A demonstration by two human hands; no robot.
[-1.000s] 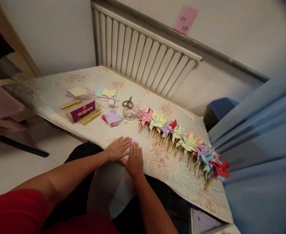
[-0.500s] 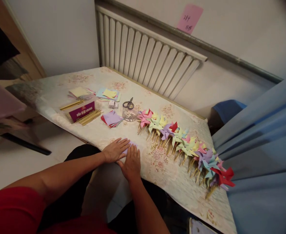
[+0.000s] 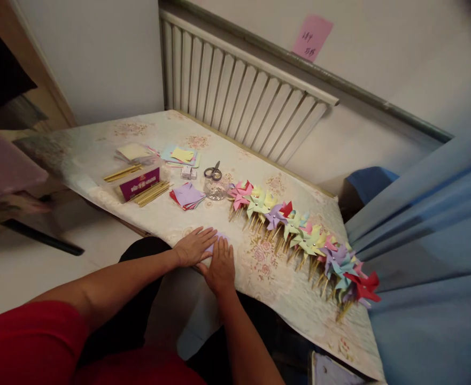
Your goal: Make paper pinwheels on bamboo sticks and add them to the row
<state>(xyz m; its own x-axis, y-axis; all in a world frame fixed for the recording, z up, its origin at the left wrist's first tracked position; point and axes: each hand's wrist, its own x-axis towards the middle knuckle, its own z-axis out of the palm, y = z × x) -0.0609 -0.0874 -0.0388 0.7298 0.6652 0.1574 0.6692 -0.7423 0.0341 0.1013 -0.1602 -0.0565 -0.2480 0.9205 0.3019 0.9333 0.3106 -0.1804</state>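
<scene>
A piece of purple paper [image 3: 220, 236] lies on the table near its front edge, mostly covered by my hands. My left hand [image 3: 195, 247] rests flat across its left part, fingers stretched out. Over its right part lies my right hand [image 3: 220, 266], palm down with fingers extended forward. How the paper is folded is hidden under them. Just beyond is a stack of cut paper squares [image 3: 187, 195], purple on top. Beside that stack are a clear container of small metal pins [image 3: 216, 190] and a pair of scissors [image 3: 213, 171].
Paper pinwheels on sticks [image 3: 307, 240] stretch in a row along the right side. Thin wooden sticks [image 3: 152, 193] lie by a purple-labelled box [image 3: 140, 183] at the left. Behind are more paper sheets [image 3: 182, 155] and a small white box [image 3: 188, 172]. A blue curtain [image 3: 427, 256] hangs at the right.
The view has shifted slightly. Both hands stay flat on the purple paper, with no clear movement against the table.
</scene>
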